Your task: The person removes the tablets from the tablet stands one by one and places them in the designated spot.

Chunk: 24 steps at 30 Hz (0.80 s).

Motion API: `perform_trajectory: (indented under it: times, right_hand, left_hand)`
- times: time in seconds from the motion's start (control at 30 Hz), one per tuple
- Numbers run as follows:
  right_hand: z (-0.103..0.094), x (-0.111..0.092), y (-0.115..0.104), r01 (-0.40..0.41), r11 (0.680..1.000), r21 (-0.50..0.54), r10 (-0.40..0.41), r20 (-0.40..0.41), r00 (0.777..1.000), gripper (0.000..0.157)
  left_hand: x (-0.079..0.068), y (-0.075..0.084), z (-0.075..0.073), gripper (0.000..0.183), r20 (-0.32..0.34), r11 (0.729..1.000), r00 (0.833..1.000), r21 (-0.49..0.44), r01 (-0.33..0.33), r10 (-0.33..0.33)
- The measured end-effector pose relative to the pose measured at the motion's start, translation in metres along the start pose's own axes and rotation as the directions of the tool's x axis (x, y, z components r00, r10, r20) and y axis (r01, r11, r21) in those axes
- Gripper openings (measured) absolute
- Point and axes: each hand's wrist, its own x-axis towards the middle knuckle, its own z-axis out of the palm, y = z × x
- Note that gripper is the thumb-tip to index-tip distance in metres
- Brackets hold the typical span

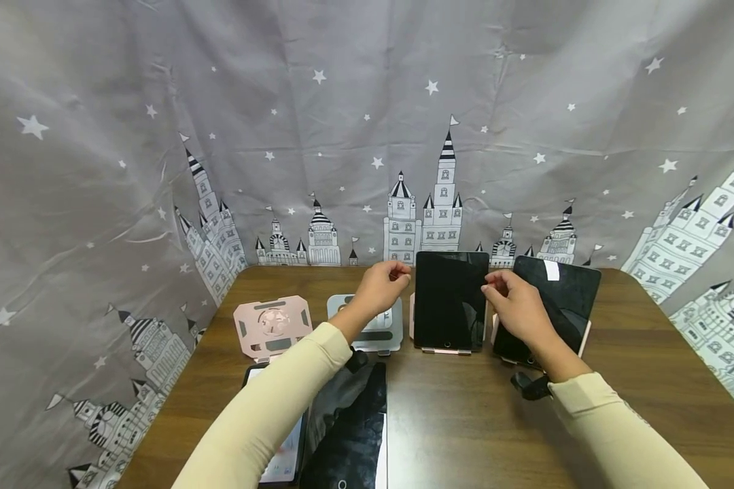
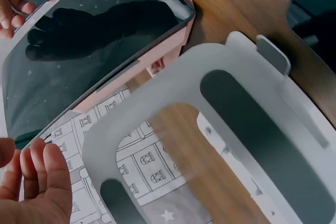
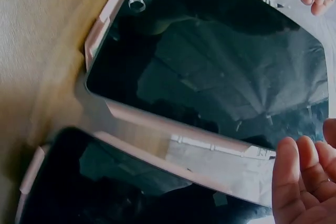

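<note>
A black tablet [image 1: 449,292] leans upright on a pink stand, with one hand at either side of it. My left hand [image 1: 382,285] hovers just left of its upper edge, fingers loosely bent and holding nothing. On the other side, my right hand [image 1: 516,309] has its thumb and fingertips near the tablet's right edge, also holding nothing. Behind the right hand, a second dark tablet [image 1: 565,285] with a white sticker [image 1: 552,270] rests tilted on another pink stand. Below my left hand is a pale grey stand [image 1: 394,326] bearing no tablet.
At the left stands a pink stand [image 1: 251,319] without a tablet. Nearer on the wooden table [image 1: 452,421] lie a tablet with a lit screen [image 1: 284,455] and a dark tablet [image 1: 348,435], partly behind my left sleeve. A grey castle-print curtain [image 1: 367,68] hangs behind.
</note>
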Motion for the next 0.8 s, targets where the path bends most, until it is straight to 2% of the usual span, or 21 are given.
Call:
perform_trajectory:
  times: [0.27,0.5,0.8]
  right_hand:
    - [-0.008,0.013,0.006,-0.010,1.000,-0.017,0.010,-0.013,1.000,0.026]
    - [-0.004,0.023,0.010,-0.004,1.000,-0.002,0.003,-0.056,0.998,0.023]
    - [-0.002,0.026,0.011,-0.010,1.000,0.024,0.011,-0.054,0.998,0.026]
  left_hand:
    - [0.010,0.003,0.014,0.014,-0.073,0.998,0.996,-0.035,0.050,-0.052]
    - [0.017,0.000,0.027,0.017,-0.144,0.993,0.986,-0.086,0.077,-0.089]
    - [0.019,0.005,0.038,0.019,-0.168,0.985,0.978,-0.134,0.105,-0.127]
